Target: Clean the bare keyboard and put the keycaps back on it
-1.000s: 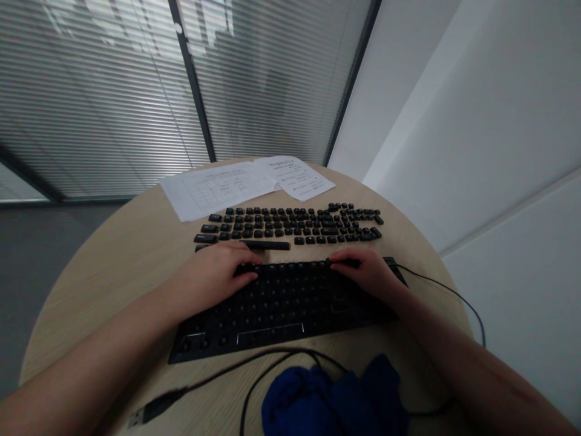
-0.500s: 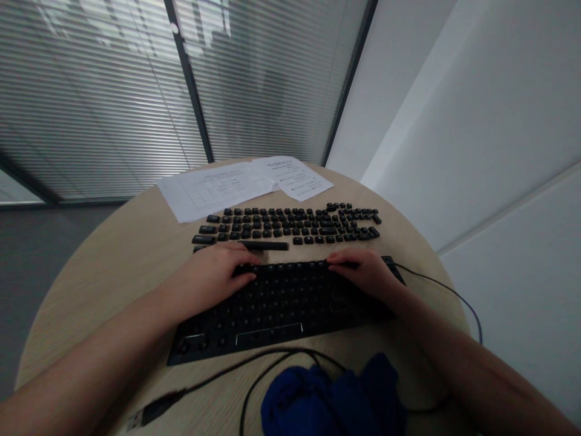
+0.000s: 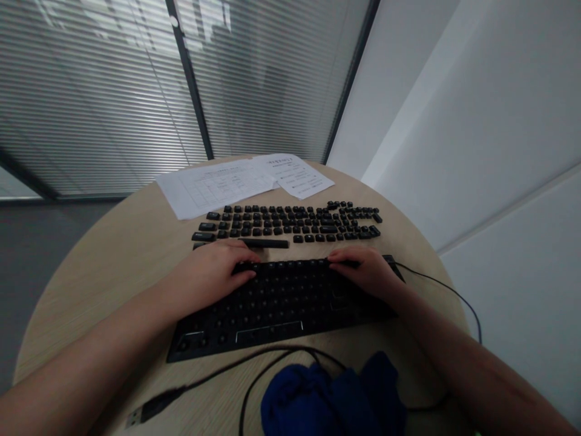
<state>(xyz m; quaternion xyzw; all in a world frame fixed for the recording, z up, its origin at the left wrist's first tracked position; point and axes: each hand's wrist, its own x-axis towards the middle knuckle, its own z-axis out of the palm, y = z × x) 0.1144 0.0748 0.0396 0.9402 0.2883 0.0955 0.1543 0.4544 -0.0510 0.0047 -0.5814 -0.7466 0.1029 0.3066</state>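
Observation:
A black keyboard (image 3: 276,303) lies at a slant on the round table, most of its key positions bare, with keycaps along its far row. My left hand (image 3: 220,266) grips the keyboard's far left part, thumb on the near side and fingers by the far edge. At the right end of that far row, the fingertips of my right hand (image 3: 363,269) are pinched on a small keycap, largely hidden by the fingers. Loose black keycaps (image 3: 276,221) are laid out in rows just beyond the keyboard, with the long space bar (image 3: 265,243) nearest.
Printed paper sheets (image 3: 218,184) lie at the back of the wooden table (image 3: 100,260). In front is a bunched blue cloth (image 3: 331,399), with a black cable (image 3: 245,360) and its USB plug (image 3: 145,413) beside it. Another cable (image 3: 436,281) runs over the right edge.
Both hands keep nearly the same place on the keyboard. The view has shifted very slightly; no keycap has visibly moved.

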